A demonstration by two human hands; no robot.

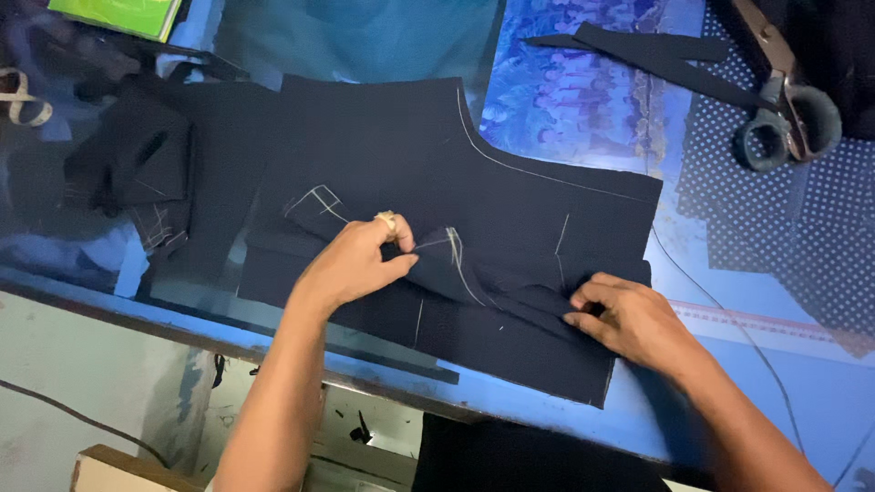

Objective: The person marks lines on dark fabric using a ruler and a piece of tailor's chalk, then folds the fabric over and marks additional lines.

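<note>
Dark navy fabric panel [510, 210] under both hands, left hand [355, 264] and right hand [629, 319] each pinching its raised fold.

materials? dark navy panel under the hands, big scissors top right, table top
Dark navy fabric panel: looks like woven cloth, matte; it folds softly between the left hand and right hand and carries white chalk lines. Large scissors: metal blades, dull grey; handle loops look coated, unclear with what. Glossy blue table top: hard, smooth sheet, reflective; glass or laminate, can't tell.
</note>
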